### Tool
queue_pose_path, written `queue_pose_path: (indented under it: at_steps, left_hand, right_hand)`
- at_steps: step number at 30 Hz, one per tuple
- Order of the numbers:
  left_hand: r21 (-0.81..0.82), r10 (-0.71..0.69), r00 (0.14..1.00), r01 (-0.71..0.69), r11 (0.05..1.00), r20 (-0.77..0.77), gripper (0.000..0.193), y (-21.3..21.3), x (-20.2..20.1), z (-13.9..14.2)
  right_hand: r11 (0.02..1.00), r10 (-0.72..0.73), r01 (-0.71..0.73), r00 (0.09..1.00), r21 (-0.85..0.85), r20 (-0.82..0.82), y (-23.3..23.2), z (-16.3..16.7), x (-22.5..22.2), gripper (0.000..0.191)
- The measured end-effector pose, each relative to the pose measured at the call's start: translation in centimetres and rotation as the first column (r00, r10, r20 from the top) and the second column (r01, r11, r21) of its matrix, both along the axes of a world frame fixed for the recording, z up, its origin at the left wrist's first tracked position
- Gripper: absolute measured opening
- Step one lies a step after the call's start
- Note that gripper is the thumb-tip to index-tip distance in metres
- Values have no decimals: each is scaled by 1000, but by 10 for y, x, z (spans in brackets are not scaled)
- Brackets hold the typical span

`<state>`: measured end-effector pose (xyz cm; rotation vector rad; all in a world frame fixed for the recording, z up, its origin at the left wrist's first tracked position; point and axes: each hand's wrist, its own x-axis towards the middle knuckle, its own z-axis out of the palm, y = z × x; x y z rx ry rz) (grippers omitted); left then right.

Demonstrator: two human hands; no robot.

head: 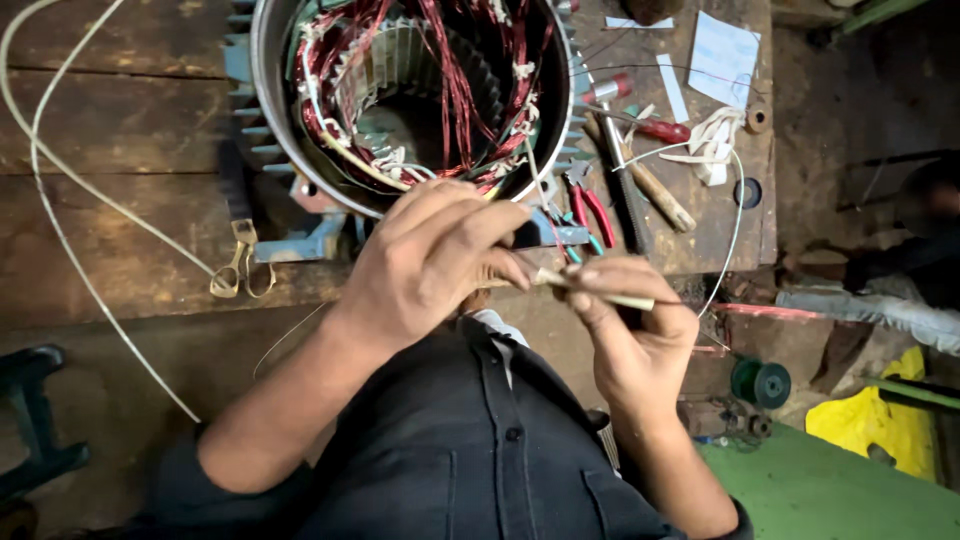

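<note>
A large motor stator [410, 95] with red-brown copper windings and white ties stands on a dark wooden bench [110, 230]. Just in front of it, my left hand [435, 255] and my right hand [625, 320] meet on a thin cream-coloured sleeve [600, 295]. The left fingers pinch its left end, where a lead comes out of the windings. The right thumb and fingers grip its middle, and its right tip pokes out past the thumb. Both hands hover above my dark shirt, off the bench's front edge.
Red-handled pliers [592, 215], a wooden-handled tool [655, 190], a red-handled screwdriver [650, 128], a white cord bundle [712, 140] and paper slips [722, 55] lie at the bench's right. White cord [60, 170] loops at left. A green spool [760, 382] lies below on the floor.
</note>
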<state>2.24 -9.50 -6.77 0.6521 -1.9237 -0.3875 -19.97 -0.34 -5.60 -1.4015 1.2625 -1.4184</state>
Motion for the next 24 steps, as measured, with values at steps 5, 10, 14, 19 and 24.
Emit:
queue_pose_path:
  at_steps: [5, 10, 14, 19, 24]
  left_hand:
    - [92, 187, 982, -188, 978, 13, 38, -5, 11, -8]
    - [102, 164, 986, -166, 981, 29, 41, -4, 13, -14]
    - [133, 192, 981, -195, 972, 30, 43, -4, 15, -15]
    - [126, 139, 986, -150, 981, 91, 43, -1, 21, -10]
    - [-37, 158, 974, -154, 987, 162, 28, -8, 17, -1]
  right_hand:
    - [996, -83, 81, 992, 26, 91, -21, 0, 13, 17]
    - [1000, -28, 28, 975, -6, -218, -45, -8, 36, 16]
    - [997, -39, 46, 995, 70, -94, -57, -10, 45, 13]
    - [992, 6, -54, 921, -111, -390, -69, -12, 56, 14]
    - [998, 37, -28, 987, 61, -158, -60, -10, 40, 25]
